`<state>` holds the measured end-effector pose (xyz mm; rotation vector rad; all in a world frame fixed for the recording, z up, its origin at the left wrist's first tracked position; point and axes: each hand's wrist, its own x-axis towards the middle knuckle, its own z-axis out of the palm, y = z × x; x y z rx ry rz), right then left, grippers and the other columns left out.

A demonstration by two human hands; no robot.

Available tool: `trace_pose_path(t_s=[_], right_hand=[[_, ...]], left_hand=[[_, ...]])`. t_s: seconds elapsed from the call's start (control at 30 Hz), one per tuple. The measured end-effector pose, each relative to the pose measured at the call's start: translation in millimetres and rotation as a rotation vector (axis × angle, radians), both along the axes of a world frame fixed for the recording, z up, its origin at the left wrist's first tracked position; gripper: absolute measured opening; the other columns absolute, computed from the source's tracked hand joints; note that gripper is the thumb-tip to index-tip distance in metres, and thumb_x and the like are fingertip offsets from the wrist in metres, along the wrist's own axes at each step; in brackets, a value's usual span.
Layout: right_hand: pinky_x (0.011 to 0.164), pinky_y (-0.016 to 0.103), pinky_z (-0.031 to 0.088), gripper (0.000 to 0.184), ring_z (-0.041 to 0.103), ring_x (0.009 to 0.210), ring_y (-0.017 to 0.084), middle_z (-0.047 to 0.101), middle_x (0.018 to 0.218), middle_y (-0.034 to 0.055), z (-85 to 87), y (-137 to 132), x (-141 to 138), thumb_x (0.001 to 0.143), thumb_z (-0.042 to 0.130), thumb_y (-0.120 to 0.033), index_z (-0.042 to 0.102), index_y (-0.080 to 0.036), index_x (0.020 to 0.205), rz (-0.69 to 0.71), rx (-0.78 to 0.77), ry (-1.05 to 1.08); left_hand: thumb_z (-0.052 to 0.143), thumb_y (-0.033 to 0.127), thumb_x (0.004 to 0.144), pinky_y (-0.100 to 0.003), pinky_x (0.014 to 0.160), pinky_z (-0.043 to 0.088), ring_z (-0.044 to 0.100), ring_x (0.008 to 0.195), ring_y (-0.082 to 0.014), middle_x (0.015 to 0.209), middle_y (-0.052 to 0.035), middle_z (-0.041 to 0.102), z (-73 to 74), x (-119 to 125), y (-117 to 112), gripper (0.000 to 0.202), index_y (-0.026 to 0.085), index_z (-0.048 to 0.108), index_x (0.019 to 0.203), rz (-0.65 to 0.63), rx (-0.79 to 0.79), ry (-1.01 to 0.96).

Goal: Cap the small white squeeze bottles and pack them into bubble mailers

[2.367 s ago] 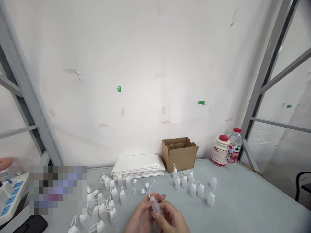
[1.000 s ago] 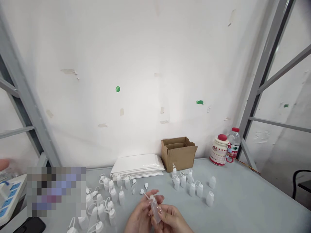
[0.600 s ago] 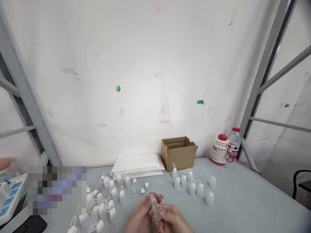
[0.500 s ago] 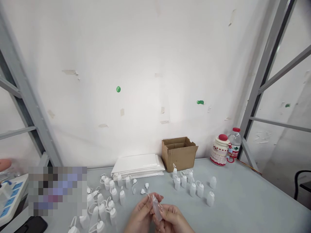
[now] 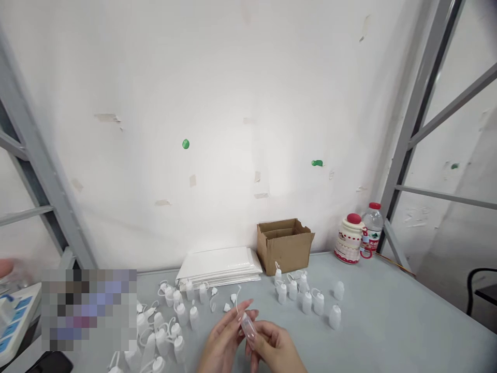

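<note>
The right hand closes its grip on a small bottle, thumb against the body. The left hand surrounds the bottle's top end with fingers reaching out; how firmly its grip holds, I cannot tell. Half a second ago those fingers were drawn in closer around the top; now they are straighter, and a thin white strap stands up clear above them.

The bottle is tilted between the hands above the worktop, its top leaning leftward. It is slim, rounded and translucent, apparently smooth plastic, with a glossy highlight along its side.

Just beyond the fingertips, loose white caps lie on the matte grey surface. Upright milky strapped bottles crowd the left side; a smaller cluster stands to the right, near a torn-edged brown cardboard box. Beside that box lies a flat, smooth white stack.
</note>
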<state>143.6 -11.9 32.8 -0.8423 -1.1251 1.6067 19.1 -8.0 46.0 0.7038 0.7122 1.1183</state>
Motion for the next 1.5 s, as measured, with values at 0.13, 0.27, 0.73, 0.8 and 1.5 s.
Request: trace_pose_path(t_s=[0.13, 0.27, 0.73, 0.8, 1.5], right_hand=[[0.041, 0.02, 0.039, 0.054, 0.046, 0.039, 0.006, 0.051, 0.055, -0.0038, -8.7, -1.5, -1.5, 0.059, 0.064, -0.061, 0.062, -0.01, 0.076, -0.06, 0.032, -0.095], [0.043, 0.022, 0.043, 0.051, 0.049, 0.045, 0.008, 0.055, 0.061, -0.0011, -24.4, 0.5, -1.9, 0.065, 0.063, -0.057, 0.064, -0.01, 0.087, -0.064, 0.08, -0.094], [0.046, 0.022, 0.045, 0.042, 0.05, 0.048, 0.01, 0.057, 0.061, 0.0005, -32.8, 1.8, -1.4, 0.07, 0.062, -0.051, 0.064, -0.012, 0.087, -0.057, 0.116, -0.069], [0.046, 0.023, 0.046, 0.042, 0.05, 0.049, 0.01, 0.057, 0.061, 0.0005, -32.5, 1.0, -1.3, 0.069, 0.063, -0.051, 0.064, -0.013, 0.086, -0.057, 0.108, -0.08], [0.035, 0.015, 0.033, 0.037, 0.046, 0.03, 0.004, 0.058, 0.047, 0.0, 3.9, -1.2, 5.1, 0.063, 0.072, -0.043, 0.067, -0.008, 0.072, 0.225, -0.204, 0.441]], left_hand=[[0.06, 0.027, 0.071, -0.03, 0.083, 0.037, 0.051, 0.109, -0.0251, 0.098, -0.0104, 0.069, 0.1, -2.1, -2.8, 0.027, 0.016, 0.069, 0.095, -0.036, -0.046, -0.06], [0.059, 0.026, 0.069, -0.03, 0.086, 0.035, 0.048, 0.113, -0.0234, 0.098, -0.0073, 0.07, -7.6, -4.3, 0.1, 0.028, 0.018, 0.07, 0.094, -0.108, -0.08, -0.144], [0.063, 0.022, 0.067, -0.025, 0.077, 0.039, 0.058, 0.09, -0.0165, 0.095, -0.0043, 0.071, -15.7, -4.2, 2.5, 0.023, 0.018, 0.07, 0.089, -0.176, -0.201, -0.3], [0.061, 0.021, 0.07, -0.026, 0.068, 0.039, 0.059, 0.083, -0.0168, 0.092, -0.0048, 0.071, -13.3, -3.7, 1.0, 0.019, 0.018, 0.07, 0.087, -0.163, -0.183, -0.261], [0.067, 0.046, 0.063, -0.034, 0.096, 0.03, 0.049, 0.11, -0.0276, 0.097, -0.0108, 0.069, 7.6, 3.2, -5.1, 0.043, 0.014, 0.071, 0.092, -0.229, -0.011, -0.037]])
